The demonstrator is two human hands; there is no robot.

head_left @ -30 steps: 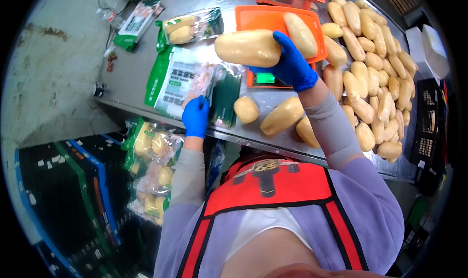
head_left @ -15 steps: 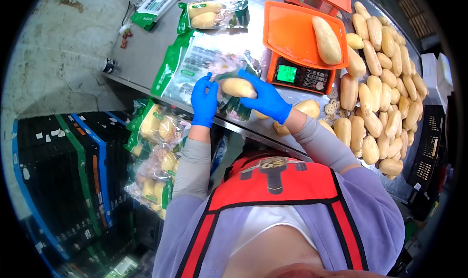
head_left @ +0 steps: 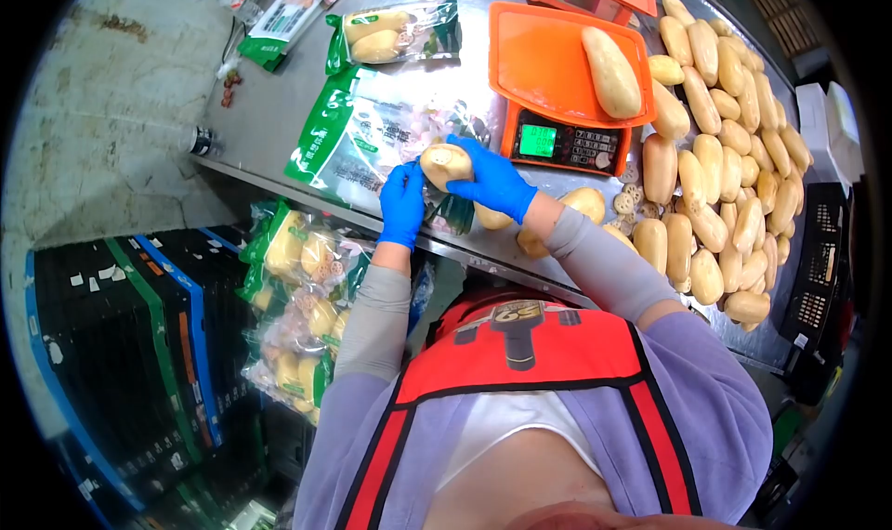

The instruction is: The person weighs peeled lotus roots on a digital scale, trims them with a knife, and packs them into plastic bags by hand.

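Both my hands wear blue gloves and meet over the front edge of the metal table. My right hand is closed around a peeled lotus root, its cut end turned up toward me. My left hand sits against the root's left side with its fingers curled; what they pinch, if anything, is hidden. Beneath the hands lies a flat green-and-clear printed bag. Two more lotus roots lie near my right wrist, partly covered by the arm.
An orange scale with a lit display carries one lotus root. Lotus roots are heaped at the right. A filled bag lies behind the flat one; more filled bags hang below the table edge, beside dark crates.
The lotus root in my right hand has turned so its cut end faces up, and it has come closer to my left hand. The view has shifted slightly.
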